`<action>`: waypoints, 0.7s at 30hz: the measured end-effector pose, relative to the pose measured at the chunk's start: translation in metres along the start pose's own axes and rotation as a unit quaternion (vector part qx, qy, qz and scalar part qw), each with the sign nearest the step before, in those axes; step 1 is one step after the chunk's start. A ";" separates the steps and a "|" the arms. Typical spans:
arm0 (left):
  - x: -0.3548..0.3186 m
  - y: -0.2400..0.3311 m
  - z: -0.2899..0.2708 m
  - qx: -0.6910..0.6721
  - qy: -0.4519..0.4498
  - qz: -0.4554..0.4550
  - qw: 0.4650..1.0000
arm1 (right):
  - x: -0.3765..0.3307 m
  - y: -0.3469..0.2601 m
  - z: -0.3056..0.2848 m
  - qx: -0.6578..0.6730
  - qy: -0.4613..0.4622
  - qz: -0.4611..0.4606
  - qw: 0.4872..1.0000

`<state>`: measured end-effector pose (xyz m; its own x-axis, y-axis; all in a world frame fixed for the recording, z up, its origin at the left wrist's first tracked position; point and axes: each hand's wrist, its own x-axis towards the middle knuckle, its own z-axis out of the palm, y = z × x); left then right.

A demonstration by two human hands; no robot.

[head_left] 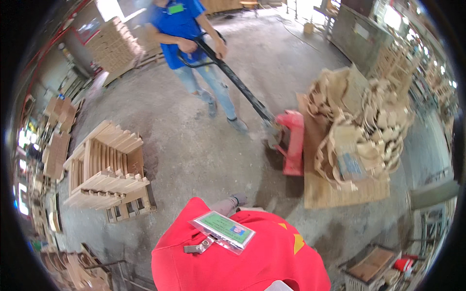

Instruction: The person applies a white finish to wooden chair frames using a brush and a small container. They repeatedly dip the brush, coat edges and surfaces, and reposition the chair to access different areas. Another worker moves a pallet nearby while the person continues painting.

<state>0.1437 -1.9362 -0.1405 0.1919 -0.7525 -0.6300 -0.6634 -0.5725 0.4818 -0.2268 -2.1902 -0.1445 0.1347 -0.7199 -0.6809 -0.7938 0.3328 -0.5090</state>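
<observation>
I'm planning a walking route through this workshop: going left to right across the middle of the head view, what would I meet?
Stack of pale wooden frames, person in a blue shirt and faded jeans, red metal pallet-jack body, heap of curved tan wooden pieces.

Co-worker (pixel 171 52) at eleven o'clock with head cut off by the upper edge, jack (pixel 294 145) at three with forks hidden by the board (pixel 340 198), print on badge (pixel 224 230) at six too small to read, shirt (pixel 213 269) cut off below, clutter (pixel 36 182) at nine blurred.
</observation>
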 end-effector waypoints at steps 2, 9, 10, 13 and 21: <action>0.009 0.024 0.010 -0.034 0.006 0.033 0.999 | -0.005 0.028 -0.041 -0.019 0.026 0.000 0.999; 0.054 0.109 0.046 0.112 0.024 0.169 0.979 | -0.006 0.053 -0.151 0.082 0.077 -0.009 0.994; 0.061 0.128 0.049 0.104 0.012 0.163 0.981 | -0.002 0.058 -0.165 0.114 0.074 0.001 0.991; 0.071 0.158 0.056 0.072 0.000 0.137 0.988 | -0.004 0.064 -0.188 0.140 0.083 0.026 0.986; 0.122 0.281 0.074 -0.006 0.015 0.013 1.000 | -0.005 0.087 -0.309 0.008 0.091 -0.002 0.996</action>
<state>-0.0724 -2.1650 -0.1272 0.1962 -0.7769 -0.5983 -0.6594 -0.5561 0.5059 -0.4798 -2.3454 -0.0226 0.0274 -0.8193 -0.5727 -0.7839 0.3379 -0.5209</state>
